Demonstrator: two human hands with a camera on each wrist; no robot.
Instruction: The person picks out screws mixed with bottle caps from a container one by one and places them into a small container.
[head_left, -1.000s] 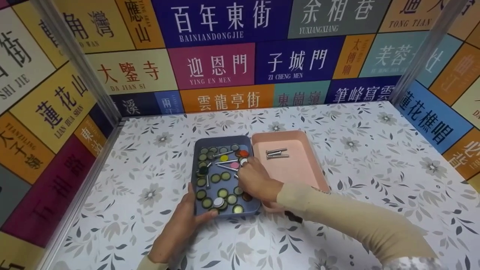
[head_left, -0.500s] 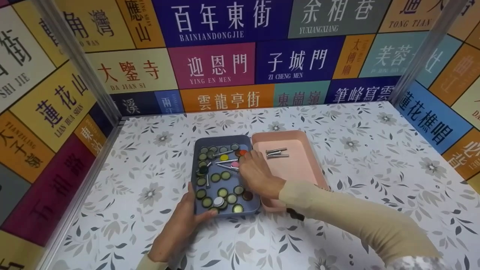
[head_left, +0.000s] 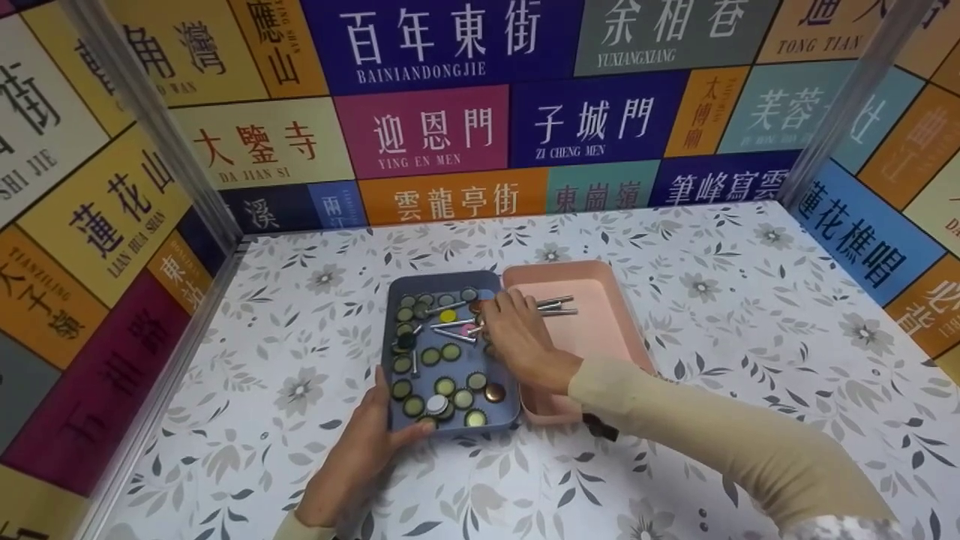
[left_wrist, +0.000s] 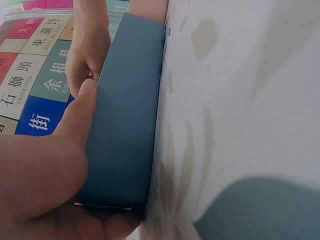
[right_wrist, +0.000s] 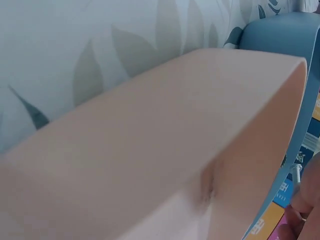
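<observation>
My left hand (head_left: pixel 360 442) holds the near left corner of a blue tray (head_left: pixel 450 281), its thumb over the front rim. Bottle caps (head_left: pixel 451 351), mostly lying with their insides up, and several silver screws (head_left: pixel 448 307) are in this tray. My right hand (head_left: pixel 517 330) is over the edge where the blue tray meets a pink tray (head_left: pixel 600 367). In the right wrist view its fingers pinch a silver screw (right_wrist: pixel 296 172); the head view hides it behind the hand. More silver screws (head_left: pixel 559 309) lie together in the pink tray, partly covered by the fingers.
Both trays stand side by side on a floral-patterned tabletop (head_left: pixel 300 315). Colourful sign panels (head_left: pixel 424 127) with lettering rise at the back and both sides. A dark strap end (head_left: pixel 600 427) hangs below the right wrist.
My right hand has shifted away from me and slightly right, from the blue tray's right side towards the pink tray. A brown cap beneath it has come into view. My left hand stays put.
</observation>
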